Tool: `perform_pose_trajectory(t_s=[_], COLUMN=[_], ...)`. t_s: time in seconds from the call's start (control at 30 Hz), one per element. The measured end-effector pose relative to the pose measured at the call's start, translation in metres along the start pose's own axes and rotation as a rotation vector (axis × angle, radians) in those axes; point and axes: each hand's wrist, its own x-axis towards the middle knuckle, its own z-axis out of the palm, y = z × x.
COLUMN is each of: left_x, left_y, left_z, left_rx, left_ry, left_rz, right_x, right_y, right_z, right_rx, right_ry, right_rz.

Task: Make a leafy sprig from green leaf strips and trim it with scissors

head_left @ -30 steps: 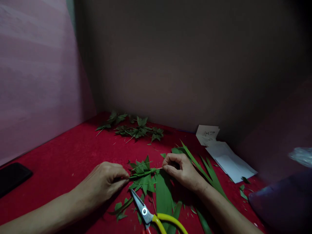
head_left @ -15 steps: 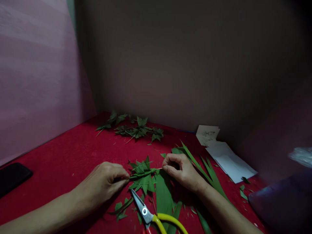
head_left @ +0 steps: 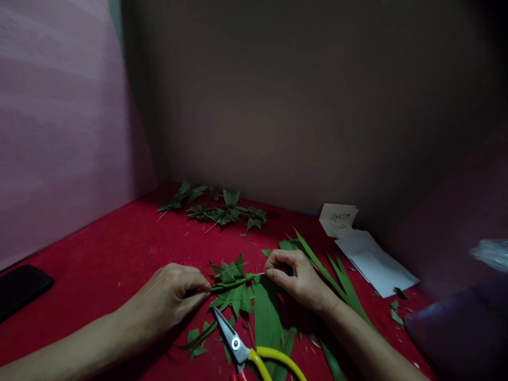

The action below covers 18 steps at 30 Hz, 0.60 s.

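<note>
Between my hands lies a folded-leaf figure (head_left: 234,283) with pointed, fringed parts spreading to both sides. My left hand (head_left: 177,291) pinches its left tip between thumb and fingers. On the other side, my right hand (head_left: 291,272) pinches a thin pale stick (head_left: 259,273) that comes out of the figure's right end. Scissors (head_left: 235,344) with yellow and red handles rest just below, blades pointing up toward the figure. A broad green leaf strip (head_left: 266,312) lies under the stick, near my right hand.
Several similar leaf figures (head_left: 226,211) lie at the back of the red cloth (head_left: 130,238). White papers (head_left: 375,262), one with a drawing, are at the right. A black phone (head_left: 26,288) sits at the left edge. Long leaves (head_left: 349,288) and leaf scraps (head_left: 198,338) are scattered near my arms.
</note>
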Motion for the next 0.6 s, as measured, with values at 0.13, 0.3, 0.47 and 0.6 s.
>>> perform_pose_trajectory(t_s=[0.13,0.3,0.47,0.6], left_x=[-0.0006,-0.0003,-0.0003,-0.0009], left_y=[-0.0006,-0.0021,-0.0010,0.0002], left_z=[0.0007,0.0014,0.0003,-0.0004], left_rx=[-0.001,-0.002,0.003,0.003], left_ry=[0.012,0.008,0.006,0.006], left_rz=[0.003,0.018,0.018,0.013], right_x=[-0.0005,-0.0004,0.0006,-0.0001], right_y=[-0.0002,-0.0006,-0.0040,-0.0044], right_z=[0.0001,-0.0002,-0.0010,-0.0014], right_rx=[0.005,0.019,0.030,0.030], right_ry=[-0.004,-0.016,-0.006,-0.003], right_rz=[0.000,0.006,0.007,0.011])
